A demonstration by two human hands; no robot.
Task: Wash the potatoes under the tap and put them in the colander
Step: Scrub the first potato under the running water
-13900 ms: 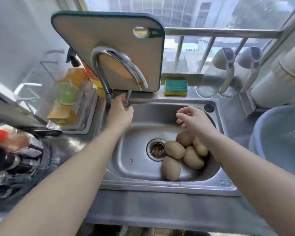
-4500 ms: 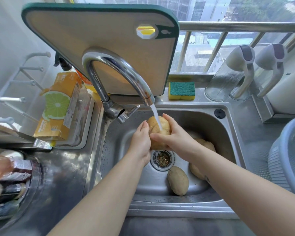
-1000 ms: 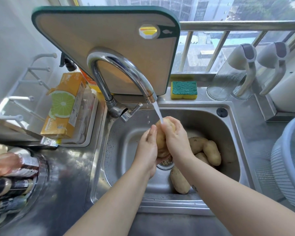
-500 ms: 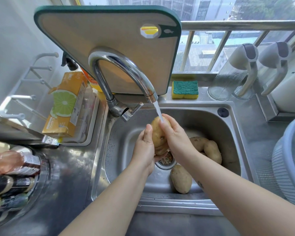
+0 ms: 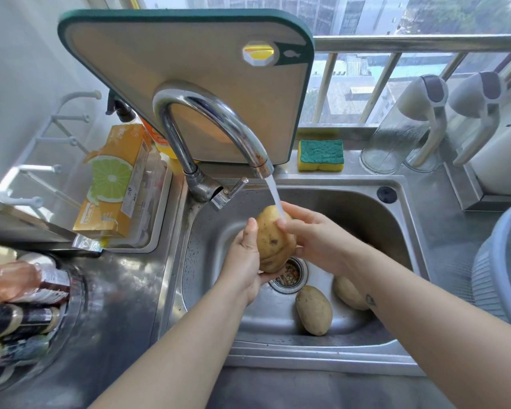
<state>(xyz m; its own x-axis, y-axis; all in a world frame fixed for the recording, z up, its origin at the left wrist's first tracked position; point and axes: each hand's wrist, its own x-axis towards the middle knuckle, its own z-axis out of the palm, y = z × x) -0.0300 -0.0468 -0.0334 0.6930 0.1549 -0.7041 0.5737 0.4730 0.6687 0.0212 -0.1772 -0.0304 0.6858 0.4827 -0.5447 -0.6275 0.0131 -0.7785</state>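
Holding one potato (image 5: 273, 242) under tap (image 5: 219, 125) water, left hand (image 5: 244, 261) cupping it, right hand (image 5: 313, 239) gripping its side

1. A small fish symbol marks the green corner of the cutting board (image 5: 186, 84).
2. Print on the orange lime-slice box (image 5: 115, 184) is too blurred to read.

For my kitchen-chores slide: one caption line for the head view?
Both hands, left and right, rub a potato under the running tap, others waiting in the sink.
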